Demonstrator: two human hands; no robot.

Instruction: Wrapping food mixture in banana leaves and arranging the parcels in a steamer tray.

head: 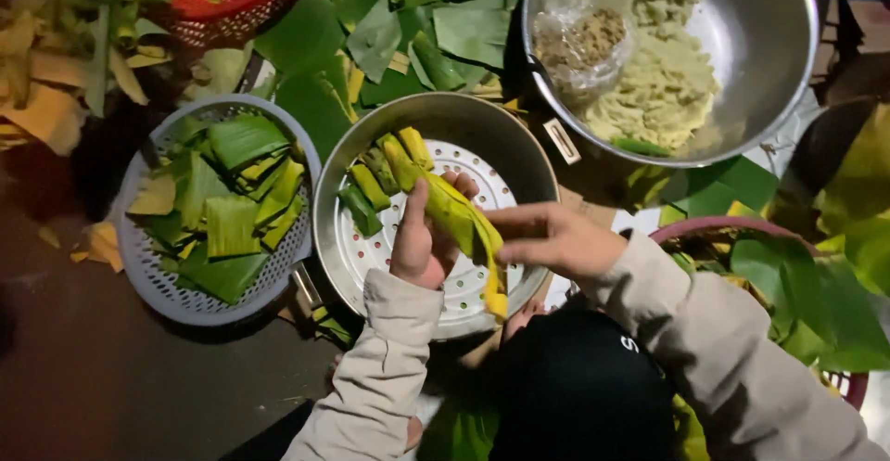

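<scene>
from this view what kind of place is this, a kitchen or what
Likely an informal food-preparation spot on the floor, not a fitted kitchen: a steamer pot holding leaf-wrapped parcels, a metal bowl of pale filling, and a basket of cut leaves around both hands.

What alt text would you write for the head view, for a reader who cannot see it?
Two hands, left hand and right hand, hold a long leaf-wrapped parcel over a metal steamer pot with several wrapped parcels inside. A grey basket of cut leaves lies to the left, and a metal bowl of pale yellow filling above right.
</scene>
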